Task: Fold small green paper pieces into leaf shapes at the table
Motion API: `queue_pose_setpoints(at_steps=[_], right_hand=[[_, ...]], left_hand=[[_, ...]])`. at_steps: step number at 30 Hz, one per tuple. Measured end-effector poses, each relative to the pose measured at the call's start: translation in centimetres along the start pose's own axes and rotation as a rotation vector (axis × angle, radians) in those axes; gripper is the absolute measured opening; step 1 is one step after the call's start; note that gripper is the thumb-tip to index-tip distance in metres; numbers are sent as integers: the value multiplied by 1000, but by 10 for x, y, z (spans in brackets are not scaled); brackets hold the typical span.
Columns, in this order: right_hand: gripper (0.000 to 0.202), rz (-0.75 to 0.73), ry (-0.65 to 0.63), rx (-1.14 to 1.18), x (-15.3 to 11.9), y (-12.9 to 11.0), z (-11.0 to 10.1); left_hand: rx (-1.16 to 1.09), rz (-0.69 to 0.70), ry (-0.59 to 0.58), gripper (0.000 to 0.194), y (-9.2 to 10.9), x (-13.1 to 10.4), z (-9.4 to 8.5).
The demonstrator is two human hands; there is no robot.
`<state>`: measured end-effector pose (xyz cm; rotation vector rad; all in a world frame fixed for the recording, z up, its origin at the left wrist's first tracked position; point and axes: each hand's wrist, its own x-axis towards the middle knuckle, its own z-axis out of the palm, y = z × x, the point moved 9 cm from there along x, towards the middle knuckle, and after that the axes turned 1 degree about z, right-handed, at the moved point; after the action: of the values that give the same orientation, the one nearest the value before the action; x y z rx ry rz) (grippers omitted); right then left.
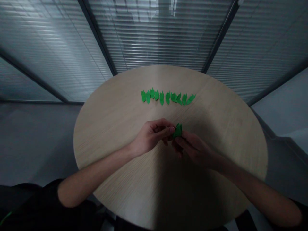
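Observation:
Between my two hands, above the middle of the table, is a small folded green paper piece (177, 131) with pointed tips at its top. My left hand (151, 134) pinches its left side between thumb and fingers. From the right, the fingers of my right hand (192, 147) close on its lower right edge. Beyond the hands lies a row of several similar green folded paper pieces (167, 97), some touching or overlapping. The fingers partly hide the held piece, and the right hand is in shadow.
The round wooden table (108, 118) carries the row of pieces on its far half. Behind it stand glass panels with blinds (158, 45) and dark frames. A dark shadow falls across the near part of the tabletop.

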<state>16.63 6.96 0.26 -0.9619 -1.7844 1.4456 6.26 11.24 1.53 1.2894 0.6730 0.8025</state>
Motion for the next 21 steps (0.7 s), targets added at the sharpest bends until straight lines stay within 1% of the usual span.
queue_pose_setpoints(at_steps=[5,12,15,18,21], right_hand=[[31,26,3,-15,0,-1,0],[30,3,-12,29,0,-5,1],[30,5,-8,2,0,-5,1],[32,-1,-5,-33,0,-5,1],[30,13,3,-10,0,-3,0]], left_hand=[[-3,-6,-2,38,0,1,1],[-18,-9,-5,36,-1,1,-1],[-18,-4,-11,34,-1,1,-1],[9,5,-13,34,0,0,-1],[66,40,5,33,3,0,-2]])
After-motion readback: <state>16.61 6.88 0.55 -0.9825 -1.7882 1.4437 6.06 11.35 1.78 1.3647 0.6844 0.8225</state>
